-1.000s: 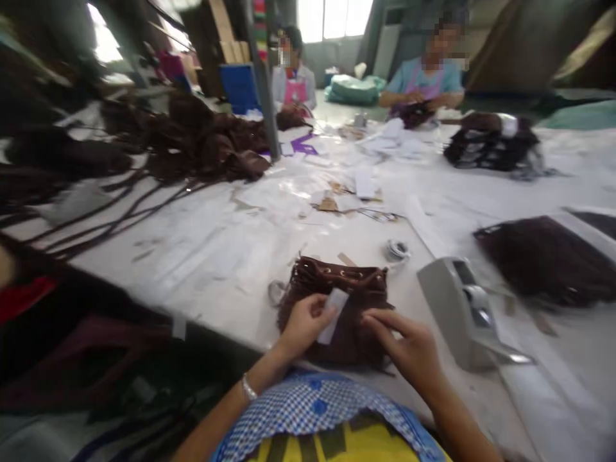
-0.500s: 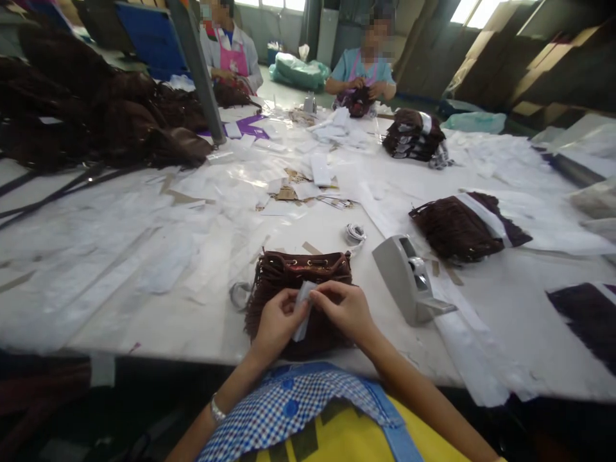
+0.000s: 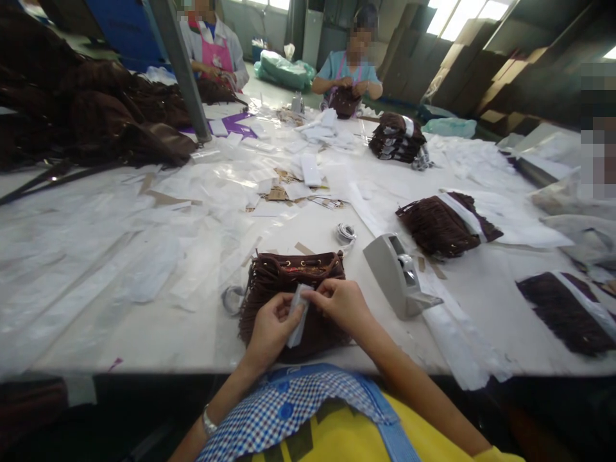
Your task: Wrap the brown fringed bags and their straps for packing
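A small brown fringed bag lies on the white table right in front of me. My left hand and my right hand meet over its front, both closed in a pinch on a small white paper strip. The strip hangs against the fringe between my fingers. A grey tape dispenser stands just right of my right hand.
More brown fringed bags lie at the right and far right, and a pile of them at the back left. Paper scraps litter the middle. A metal post rises from the table. Two people work at the far end.
My right hand has come in from the bag's right side to join the left on the paper strip. My head has turned right, shifting the scene leftward.
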### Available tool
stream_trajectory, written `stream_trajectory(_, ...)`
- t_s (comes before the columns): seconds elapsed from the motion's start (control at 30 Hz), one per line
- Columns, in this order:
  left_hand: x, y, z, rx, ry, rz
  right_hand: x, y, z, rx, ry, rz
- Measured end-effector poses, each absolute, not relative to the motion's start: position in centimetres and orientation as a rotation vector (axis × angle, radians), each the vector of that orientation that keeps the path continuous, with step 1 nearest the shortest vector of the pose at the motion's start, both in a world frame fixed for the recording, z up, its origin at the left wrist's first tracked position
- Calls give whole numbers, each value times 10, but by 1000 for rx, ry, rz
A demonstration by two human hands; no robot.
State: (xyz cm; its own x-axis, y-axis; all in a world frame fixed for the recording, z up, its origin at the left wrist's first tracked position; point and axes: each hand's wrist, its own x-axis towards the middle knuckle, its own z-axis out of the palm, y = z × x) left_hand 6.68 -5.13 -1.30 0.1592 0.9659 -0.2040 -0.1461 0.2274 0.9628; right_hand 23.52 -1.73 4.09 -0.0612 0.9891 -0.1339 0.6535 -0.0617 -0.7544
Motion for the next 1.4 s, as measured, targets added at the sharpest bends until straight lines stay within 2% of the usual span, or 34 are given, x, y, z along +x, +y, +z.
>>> stream_trajectory(0.17, 64, -52, -12, 951, 1063, 989, 246, -21, 24, -1449, -1533, 1479)
stream_trajectory(0.3, 63, -52, -13, 919, 1050, 975, 252, -23, 17, -1238, -1474, 1625)
stream_trajectory(0.63, 59, -49, -10, 902, 1009, 872, 239, -15, 19, -1475, -1503, 1622)
stream_trajectory(0.77, 61, -49, -8, 900, 988, 852, 234, -13, 21, -1640, -1547, 1506)
stream_trajectory(0.97, 69, -46, -2, 767, 1076, 920, 244, -39, 36, -1554, -1662, 1135)
stream_trajectory(1.27, 74, -48, 7, 742, 1049, 910, 236, -62, 24, -1458, -1417, 1472)
stream_trajectory(1.4, 79, -52, 8, 802, 1102, 978, 231, -61, 15, -1442, -1499, 1313)
